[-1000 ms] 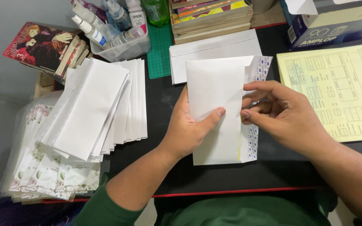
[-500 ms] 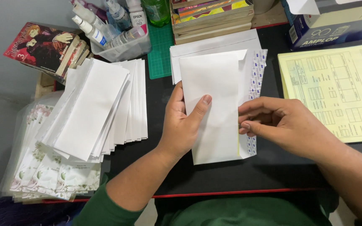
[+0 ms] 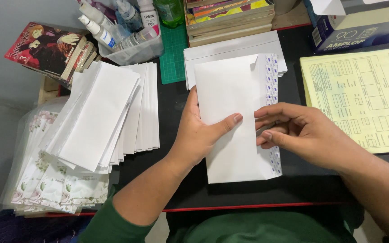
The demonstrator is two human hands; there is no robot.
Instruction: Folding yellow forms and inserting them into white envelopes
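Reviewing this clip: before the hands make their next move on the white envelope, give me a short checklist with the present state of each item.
1. Left hand steadies the white envelope, thumb on top: ok.
2. Right hand fingertips at the open flap edge: ok.
3. Flap open, adhesive strip exposed along the right side: ok.
4. Envelope lies flat on the black desk, partly over the envelope stack behind it: ok.
5. Whether anything is inside the envelope: cannot tell.
6. Fanned pile of white envelopes and yellow form lie apart from the envelope: ok.
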